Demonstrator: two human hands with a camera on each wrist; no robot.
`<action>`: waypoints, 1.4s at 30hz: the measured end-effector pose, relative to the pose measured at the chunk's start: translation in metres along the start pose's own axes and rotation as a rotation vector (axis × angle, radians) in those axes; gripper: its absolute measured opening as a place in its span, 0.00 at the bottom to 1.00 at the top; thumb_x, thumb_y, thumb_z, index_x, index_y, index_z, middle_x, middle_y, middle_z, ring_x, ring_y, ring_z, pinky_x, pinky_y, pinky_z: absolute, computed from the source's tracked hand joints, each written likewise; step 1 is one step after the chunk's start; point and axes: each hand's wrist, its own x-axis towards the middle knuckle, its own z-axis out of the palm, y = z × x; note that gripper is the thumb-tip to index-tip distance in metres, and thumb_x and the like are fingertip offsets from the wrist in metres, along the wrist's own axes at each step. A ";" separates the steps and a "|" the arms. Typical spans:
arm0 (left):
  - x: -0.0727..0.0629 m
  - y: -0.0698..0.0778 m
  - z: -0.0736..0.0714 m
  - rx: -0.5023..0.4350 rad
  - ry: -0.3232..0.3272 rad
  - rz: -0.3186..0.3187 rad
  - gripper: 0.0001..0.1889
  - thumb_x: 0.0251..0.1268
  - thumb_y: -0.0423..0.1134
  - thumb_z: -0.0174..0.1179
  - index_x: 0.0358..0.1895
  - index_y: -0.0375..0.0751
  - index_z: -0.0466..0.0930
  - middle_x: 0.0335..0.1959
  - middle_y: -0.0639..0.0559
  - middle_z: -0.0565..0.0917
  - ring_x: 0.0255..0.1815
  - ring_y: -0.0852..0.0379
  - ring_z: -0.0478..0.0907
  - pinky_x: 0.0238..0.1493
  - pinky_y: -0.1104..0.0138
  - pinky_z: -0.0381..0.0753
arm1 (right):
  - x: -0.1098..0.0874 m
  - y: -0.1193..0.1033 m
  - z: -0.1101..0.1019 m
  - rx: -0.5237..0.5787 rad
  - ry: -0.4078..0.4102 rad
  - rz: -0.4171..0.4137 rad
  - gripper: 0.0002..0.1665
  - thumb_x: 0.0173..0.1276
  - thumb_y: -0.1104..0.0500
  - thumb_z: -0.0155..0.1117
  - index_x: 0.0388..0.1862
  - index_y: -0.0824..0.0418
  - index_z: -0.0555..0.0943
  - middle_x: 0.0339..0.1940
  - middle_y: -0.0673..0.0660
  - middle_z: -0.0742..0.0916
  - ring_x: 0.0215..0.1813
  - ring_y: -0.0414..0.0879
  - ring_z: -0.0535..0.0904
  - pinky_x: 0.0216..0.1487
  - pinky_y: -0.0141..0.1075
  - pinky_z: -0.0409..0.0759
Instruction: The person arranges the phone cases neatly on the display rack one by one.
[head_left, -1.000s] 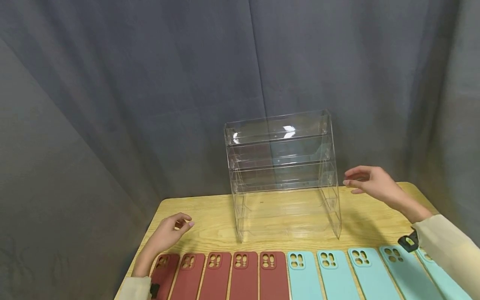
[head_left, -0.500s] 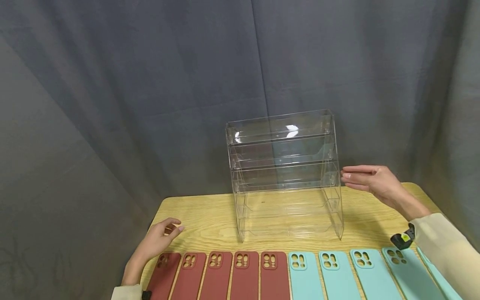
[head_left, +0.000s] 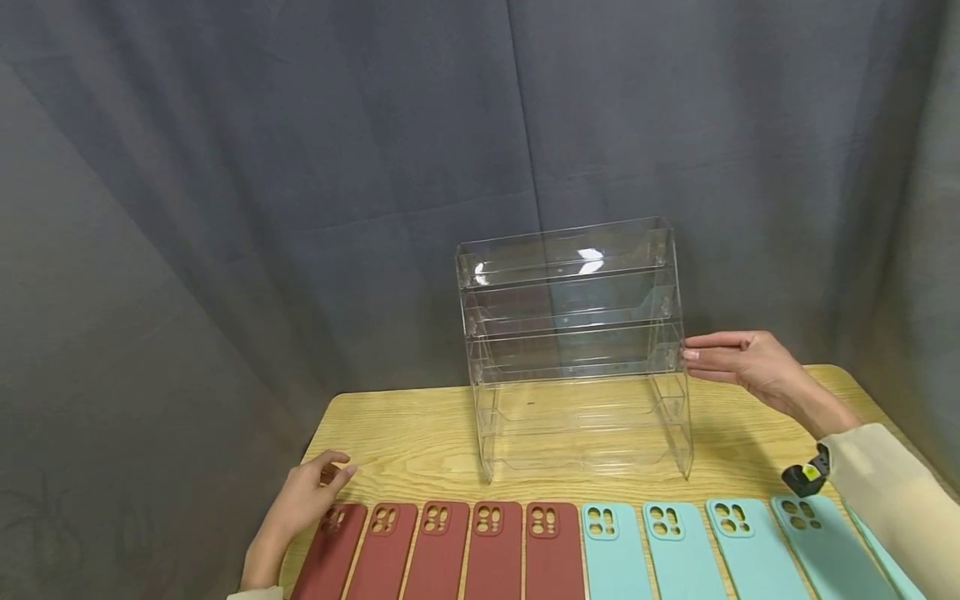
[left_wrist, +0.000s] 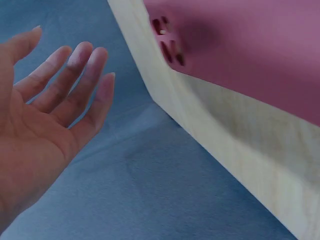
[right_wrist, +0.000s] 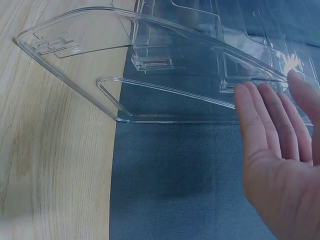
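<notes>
Here, clear rack (head_left: 574,330) beside right hand (head_left: 752,367)

A clear, tiered rack (head_left: 570,310) is stood upright on the table (head_left: 405,425). Its tiers are carried between two transparent side panels (right_wrist: 100,61); bright reflections are noted on the uppermost tier (head_left: 536,265). In front of the rack, five dark red phone cases (head_left: 492,562) and five turquoise phone cases (head_left: 688,562) are laid in one row with narrow gaps, the red to the left. Camera cutouts (head_left: 489,520) are set at the rack-side ends. The rightmost turquoise case is partly hidden.
</notes>
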 end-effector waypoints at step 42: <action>-0.033 -0.037 0.035 0.111 -0.029 -0.022 0.32 0.60 0.55 0.76 0.64 0.41 0.84 0.61 0.40 0.86 0.62 0.39 0.84 0.61 0.45 0.84 | -0.005 0.001 0.003 -0.187 0.082 0.032 0.34 0.71 0.53 0.74 0.69 0.70 0.79 0.46 0.39 0.93 0.50 0.36 0.91 0.52 0.30 0.89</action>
